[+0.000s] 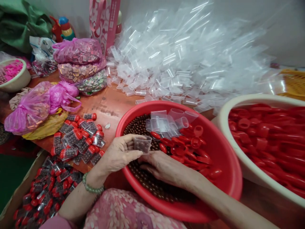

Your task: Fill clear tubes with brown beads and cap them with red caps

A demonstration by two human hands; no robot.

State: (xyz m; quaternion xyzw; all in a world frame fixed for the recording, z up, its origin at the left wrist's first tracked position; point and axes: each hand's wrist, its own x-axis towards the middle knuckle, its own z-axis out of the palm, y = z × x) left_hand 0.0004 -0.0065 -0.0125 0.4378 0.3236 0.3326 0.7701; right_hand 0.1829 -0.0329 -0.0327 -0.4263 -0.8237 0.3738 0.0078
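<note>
My left hand (121, 152) is closed around a small clear plastic tube (142, 144), held tilted over the near left part of a red basin (234, 178). The tube looks to have dark beads inside. Low in the basin, just below the tube, is my right hand (164, 167), its fingers curled in at the brown beads (145, 184). What those fingers hold is hidden. Farther back in the same basin lie clear empty tubes (162, 122) and red plastic caps (188, 146).
A white tub (226, 111) of red plastic parts stands at right. Clear tubes (176, 70) are heaped against the wall. Filled red-capped tubes (81, 136) lie at left, with more in a box (26, 181) below. Pink bags (35, 101) sit beyond.
</note>
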